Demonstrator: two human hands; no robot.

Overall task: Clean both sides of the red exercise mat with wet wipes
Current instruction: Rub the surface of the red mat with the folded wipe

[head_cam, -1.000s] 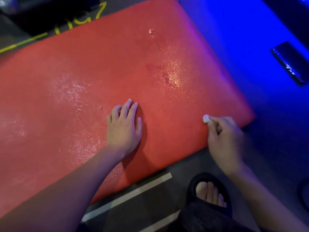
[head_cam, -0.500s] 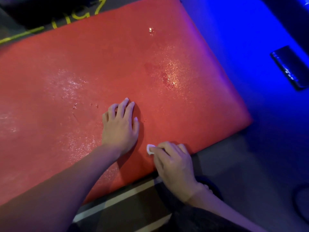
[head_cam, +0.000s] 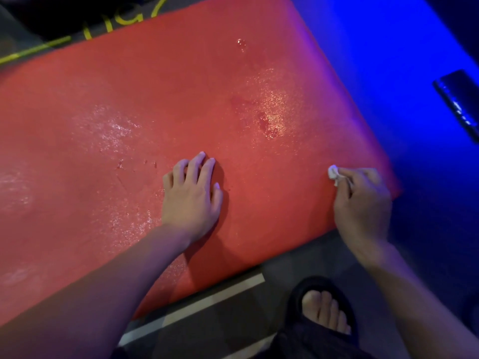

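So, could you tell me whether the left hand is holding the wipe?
No, the left hand rests flat on the red mat; the right hand pinches the wipe.

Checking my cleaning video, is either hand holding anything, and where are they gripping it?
The right hand pinches a balled white wet wipe at its fingers. The left hand holds nothing.
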